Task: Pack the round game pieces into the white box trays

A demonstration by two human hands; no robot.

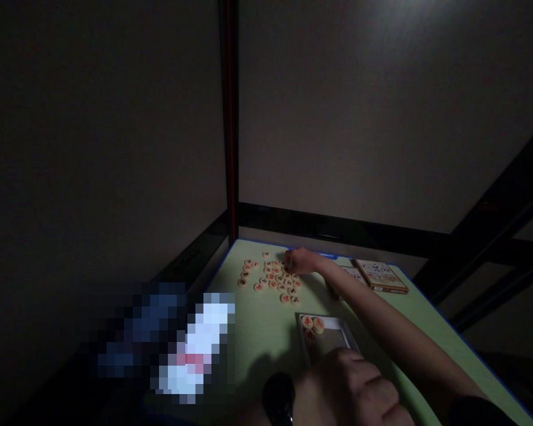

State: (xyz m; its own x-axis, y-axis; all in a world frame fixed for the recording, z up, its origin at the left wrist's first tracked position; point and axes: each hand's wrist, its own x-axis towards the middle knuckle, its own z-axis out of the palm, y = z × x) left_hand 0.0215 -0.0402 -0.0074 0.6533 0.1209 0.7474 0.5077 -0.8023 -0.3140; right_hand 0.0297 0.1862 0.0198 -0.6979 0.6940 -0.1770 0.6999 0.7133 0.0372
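Round wooden Chinese chess pieces (pixel 272 284) with red and dark characters lie spread on a green table. At the far edge of this group is my right hand (pixel 302 260), its bent fingers pinching what looks like one pale piece. Close to me, my left hand (pixel 355 384), with a dark watch on its wrist, is closed with curled fingers. It covers the near part of a shallow tray (pixel 302 340), and what those fingers hold is hidden. Inside the tray's far left corner are several pieces (pixel 313 325).
At the right of the table (pixel 257 331) lies a flat printed box (pixel 382 276); another printed item (pixel 353 274) is partly behind my right forearm. Walls (pixel 337 118) meet behind the table. A bright pixelated patch (pixel 198 346) covers the left edge.
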